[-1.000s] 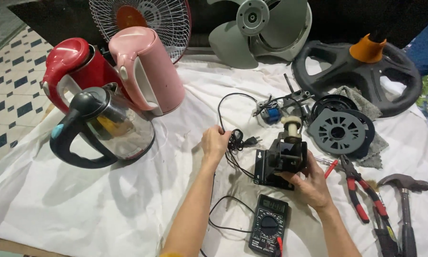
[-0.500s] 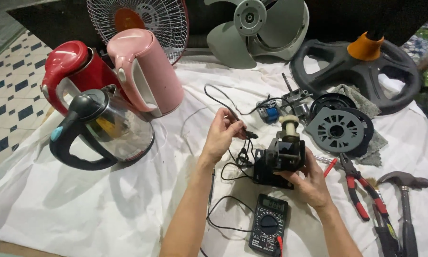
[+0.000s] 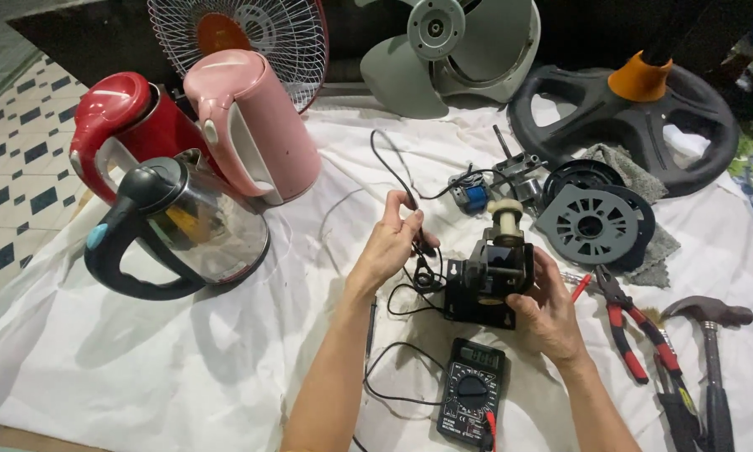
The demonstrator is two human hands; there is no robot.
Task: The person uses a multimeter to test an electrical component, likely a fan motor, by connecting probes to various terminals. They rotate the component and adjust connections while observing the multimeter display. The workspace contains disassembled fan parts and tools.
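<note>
My left hand (image 3: pixel 391 243) pinched the black wire (image 3: pixel 393 172); my right hand (image 3: pixel 546 308) gripped the fan motor (image 3: pixel 487 285). Multimeter (image 3: pixel 470 392) lay unused near the tabletop's front edge.

You have one view only, from the camera on your head, tilted down and forward over the white cloth (image 3: pixel 142 368) on the table. It sits close above your forearms, so your left hand (image 3: pixel 389 247) and right hand (image 3: pixel 548 305) fill the lower middle. The far edge reaches the fan grille (image 3: pixel 251 42), and the tiled floor (image 3: pixel 17 142) shows at left.
</note>
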